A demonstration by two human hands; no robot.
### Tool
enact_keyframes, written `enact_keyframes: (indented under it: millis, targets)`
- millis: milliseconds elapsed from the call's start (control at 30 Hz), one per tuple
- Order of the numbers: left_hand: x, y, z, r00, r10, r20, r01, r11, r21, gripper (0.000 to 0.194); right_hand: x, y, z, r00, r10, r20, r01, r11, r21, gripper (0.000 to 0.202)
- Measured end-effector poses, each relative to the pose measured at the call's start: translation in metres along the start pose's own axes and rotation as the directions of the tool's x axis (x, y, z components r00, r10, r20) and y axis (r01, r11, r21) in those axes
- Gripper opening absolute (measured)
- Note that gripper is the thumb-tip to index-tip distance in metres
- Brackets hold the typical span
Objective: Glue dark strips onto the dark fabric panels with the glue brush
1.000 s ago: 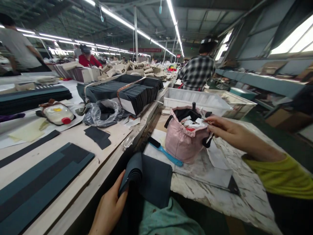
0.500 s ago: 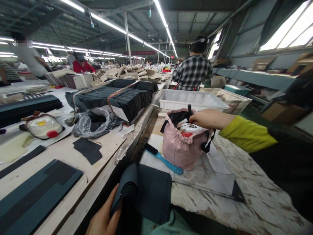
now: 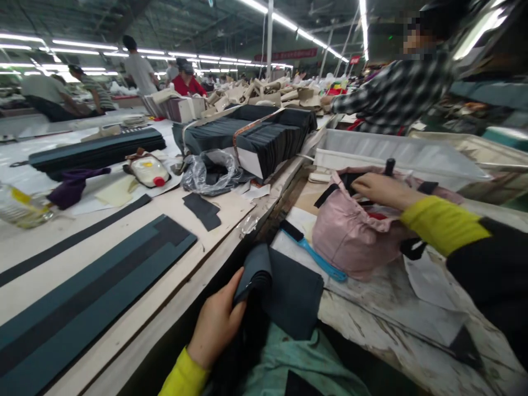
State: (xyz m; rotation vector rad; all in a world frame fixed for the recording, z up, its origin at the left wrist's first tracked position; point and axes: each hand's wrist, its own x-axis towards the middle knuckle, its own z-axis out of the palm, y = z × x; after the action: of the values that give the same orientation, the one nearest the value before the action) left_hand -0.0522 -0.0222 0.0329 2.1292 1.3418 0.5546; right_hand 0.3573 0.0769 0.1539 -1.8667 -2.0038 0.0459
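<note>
My left hand [image 3: 220, 319] is closed on a folded-over stack of dark blue-grey fabric pieces [image 3: 295, 289], thumb on one side of the curled end. The stack's flat part rests at the worktable's near edge, above green cloth on my lap. My right hand [image 3: 381, 190] reaches into the mouth of a pink drawstring bag [image 3: 350, 236]; its fingertips are hidden inside, so what they touch cannot be seen. A black handle [image 3: 389, 166] sticks up from the bag behind that hand. A blue-handled brush [image 3: 319, 257] with black bristles lies against the bag's left side.
A white plastic bin [image 3: 396, 151] stands behind the bag. On the left table lie long dark panels [image 3: 103, 291], a strapped fabric stack [image 3: 264, 135], a plastic bag [image 3: 210, 173] and a red-capped bottle [image 3: 147, 169]. A co-worker in a checked shirt [image 3: 396, 93] stands beyond the bin.
My view has swung left, shifting the scene rightward. My right hand has moved from beside the black handle to the left part of the bag's mouth. My left hand keeps its hold on the fabric.
</note>
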Motion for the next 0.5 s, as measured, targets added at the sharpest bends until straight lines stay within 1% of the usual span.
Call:
enact_keyframes:
  millis: [33, 67, 100, 133, 167, 200, 233, 267, 300, 333, 367, 433, 500]
  targets:
    - [-0.001, 0.0, 0.0, 1.0, 0.001, -0.01, -0.001, 1.0, -0.002, 0.051, -0.008, -0.014, -0.009, 0.998, 0.005, -0.058, -0.006, 1.0, -0.03, 0.029]
    - [-0.001, 0.0, -0.001, 1.0, 0.003, -0.018, -0.003, 1.0, -0.001, 0.05, -0.019, -0.03, -0.017, 0.988, -0.019, -0.155, 0.008, 0.997, -0.072, 0.028]
    - [-0.002, 0.0, -0.001, 1.0, 0.006, -0.026, -0.006, 1.0, 0.004, 0.05, -0.034, -0.05, -0.023, 0.974, -0.042, -0.222, 0.029, 0.998, -0.063, 0.028]
    - [-0.002, 0.001, -0.001, 0.999, 0.01, -0.032, -0.009, 1.0, 0.012, 0.05, -0.05, -0.072, -0.025, 0.962, -0.081, -0.26, 0.075, 0.997, -0.034, 0.025]
    - [-0.003, 0.002, -0.001, 0.999, 0.015, -0.035, -0.014, 1.0, 0.023, 0.049, -0.068, -0.094, -0.023, 0.946, -0.163, -0.281, 0.171, 0.985, 0.003, 0.021]
    - [-0.004, 0.003, -0.001, 0.999, 0.02, -0.036, -0.019, 0.999, 0.034, 0.049, -0.084, -0.115, -0.015, 0.929, -0.274, -0.251, 0.299, 0.952, 0.067, 0.018]
    - [-0.005, 0.004, -0.001, 0.999, 0.027, -0.038, -0.025, 0.999, 0.045, 0.048, -0.099, -0.134, -0.004, 0.904, -0.391, -0.172, 0.412, 0.904, 0.113, 0.016]
    - [-0.006, 0.005, -0.002, 0.999, 0.036, -0.041, -0.034, 0.998, 0.055, 0.048, -0.11, -0.15, 0.012, 0.88, -0.468, -0.082, 0.475, 0.865, 0.161, 0.018]
    - [-0.008, 0.006, -0.004, 0.998, 0.048, -0.045, -0.045, 0.997, 0.062, 0.047, -0.118, -0.163, 0.029, 0.842, -0.54, 0.003, 0.529, 0.825, 0.198, 0.024]
    - [-0.011, 0.007, -0.006, 0.997, 0.061, -0.048, -0.058, 0.996, 0.07, 0.046, -0.123, -0.173, 0.047, 0.821, -0.566, 0.08, 0.535, 0.81, 0.238, 0.031]
    - [-0.014, 0.008, -0.01, 0.996, 0.075, -0.047, -0.071, 0.994, 0.079, 0.046, -0.124, -0.18, 0.065, 0.808, -0.574, 0.132, 0.529, 0.807, 0.262, 0.039]
    - [-0.023, 0.008, -0.019, 0.994, 0.1, -0.034, -0.095, 0.989, 0.11, 0.045, -0.122, -0.189, 0.093, 0.779, -0.599, 0.187, 0.539, 0.791, 0.288, 0.052]
    - [-0.034, 0.008, -0.031, 0.994, 0.112, 0.005, -0.111, 0.98, 0.166, 0.043, -0.119, -0.196, 0.11, 0.738, -0.641, 0.211, 0.569, 0.76, 0.315, 0.055]
